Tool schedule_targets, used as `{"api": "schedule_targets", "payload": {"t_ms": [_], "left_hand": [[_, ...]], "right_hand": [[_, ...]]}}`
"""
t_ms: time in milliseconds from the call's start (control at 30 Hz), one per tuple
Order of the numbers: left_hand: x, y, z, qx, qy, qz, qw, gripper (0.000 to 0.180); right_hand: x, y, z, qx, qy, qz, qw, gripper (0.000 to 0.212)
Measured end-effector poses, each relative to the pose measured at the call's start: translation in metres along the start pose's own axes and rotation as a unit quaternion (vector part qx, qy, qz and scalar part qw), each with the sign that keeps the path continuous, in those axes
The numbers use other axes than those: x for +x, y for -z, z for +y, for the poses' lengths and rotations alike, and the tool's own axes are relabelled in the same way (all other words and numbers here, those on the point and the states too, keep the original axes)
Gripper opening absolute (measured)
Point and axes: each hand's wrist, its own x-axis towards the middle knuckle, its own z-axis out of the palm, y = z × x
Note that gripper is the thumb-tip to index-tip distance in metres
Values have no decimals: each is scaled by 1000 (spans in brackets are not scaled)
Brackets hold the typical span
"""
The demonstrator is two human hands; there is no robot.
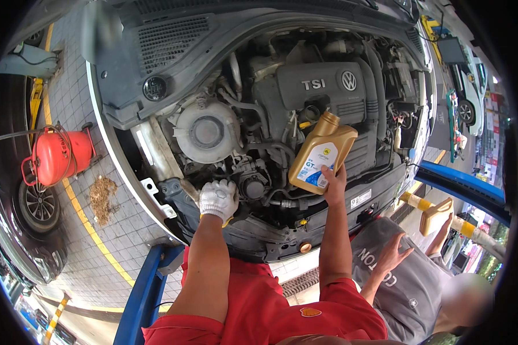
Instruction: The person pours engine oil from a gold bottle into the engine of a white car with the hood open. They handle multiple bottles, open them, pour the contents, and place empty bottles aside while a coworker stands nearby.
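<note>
My bare right hand point(335, 183) grips the lower part of a gold engine oil bottle point(328, 150) with a white and blue label. The bottle is tilted over the engine, its uncapped-looking neck near a dark round opening point(311, 112) beside the black engine cover point(305, 77). My left hand point(217, 198), in a white knit glove, is closed at the front edge of the engine bay, left of a dark round engine part point(252, 187). Its fingers curl down, so what they hold, if anything, is hidden. A round pale reservoir point(207, 132) sits just beyond this hand.
At right, a co-worker in a grey shirt point(405, 273) holds another gold bottle point(436, 217). A small gold-brown cap point(305, 247) lies on the front panel. Blue lift arms point(144, 293) flank the car. A red tank point(60, 154) stands on the tiled floor near a brown heap point(102, 198).
</note>
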Motion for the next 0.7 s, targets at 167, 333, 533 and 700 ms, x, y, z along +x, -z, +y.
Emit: {"api": "schedule_targets", "payload": {"t_ms": [167,333,533,700], "left_hand": [[1,1,1,0,2,-10,1000,24],[1,1,1,6,2,-10,1000,24],[1,2,0,1,1,-13,1000,28],[1,-1,-1,0,-3,-4,1000,28]], "right_hand": [[-1,0,-2,-7,-22,-8,1000,61],[-4,1,1,-6,-32,-9,999,61],[-7,5,6,-3,-26,-5,1000,61],[-13,2,-1,-13,-32,-11,999,58]]}}
